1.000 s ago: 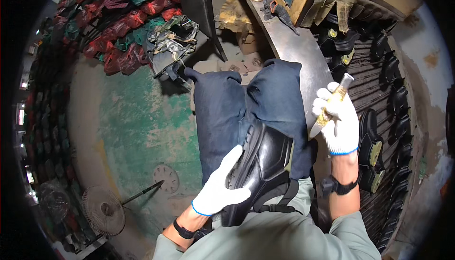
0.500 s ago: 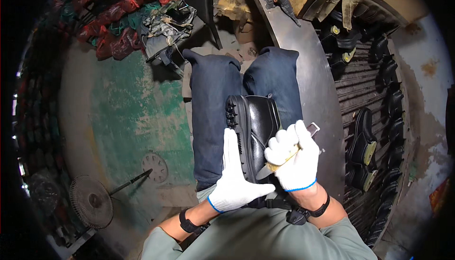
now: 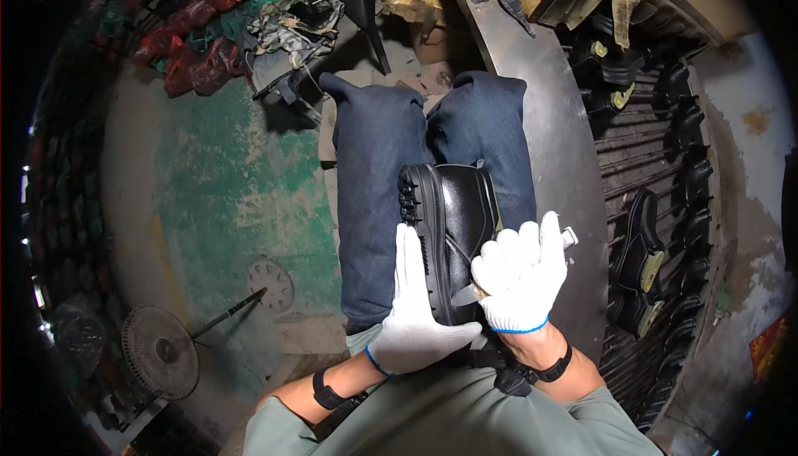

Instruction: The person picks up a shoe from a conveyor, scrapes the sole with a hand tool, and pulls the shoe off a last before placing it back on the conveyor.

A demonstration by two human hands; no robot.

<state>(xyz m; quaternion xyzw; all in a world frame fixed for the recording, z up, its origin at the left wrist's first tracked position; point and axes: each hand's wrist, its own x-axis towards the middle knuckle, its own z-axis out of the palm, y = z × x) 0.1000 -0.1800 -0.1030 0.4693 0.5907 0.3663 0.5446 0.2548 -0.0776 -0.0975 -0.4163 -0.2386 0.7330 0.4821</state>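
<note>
A glossy black shoe with a thick lugged sole lies on its side across my lap, on dark blue trousers. My left hand, in a white glove, presses flat against the sole and steadies the shoe. Over the shoe's heel end my right hand, also in a white glove, is closed around a small tool; its pale tip shows near the sole and a metal end pokes out past the fingers on the right. The rest of the tool is hidden inside the fist.
A long grey metal bench runs along my right side. Beyond it a dark rack holds several black shoes. Red and green bags are heaped at the top left. A fan lies on the green floor at the lower left.
My right hand has come down from beside my knee to the shoe's heel with the tool. The shoe has turned sole-left on my lap, and my left hand now lies flat against the sole.
</note>
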